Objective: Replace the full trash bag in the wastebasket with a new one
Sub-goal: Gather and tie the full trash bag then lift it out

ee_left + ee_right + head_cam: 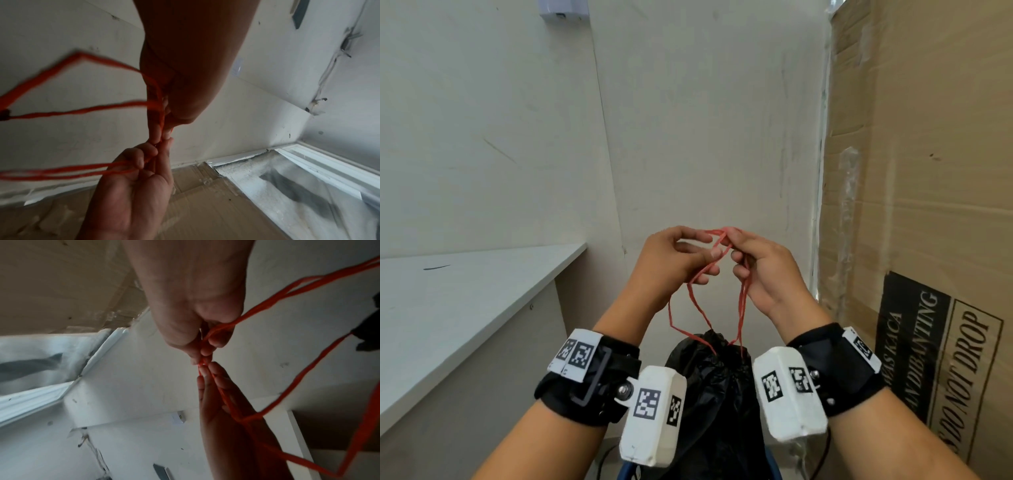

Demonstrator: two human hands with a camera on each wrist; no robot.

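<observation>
A black trash bag (717, 394) hangs low between my wrists, its mouth gathered shut. Two red drawstring loops (741, 301) rise from the mouth to my hands at chest height. My left hand (702, 253) pinches one loop between thumb and fingers. My right hand (736, 253) grips the other, and the strands cross between the two hands. In the left wrist view, my left hand (162, 134) and my right hand (144, 155) meet fingertip to fingertip on the drawstring (82, 110). The right wrist view shows my right hand (201, 356), my left hand (207, 374) and the drawstring (267, 303) in that same pinch.
A white desk (465, 308) runs along the left. A tall cardboard box (928, 205) stands close on the right, and a white wall corner (606, 137) is ahead. Below the bag, a blue edge (630, 472) and a dark cable (822, 459) show.
</observation>
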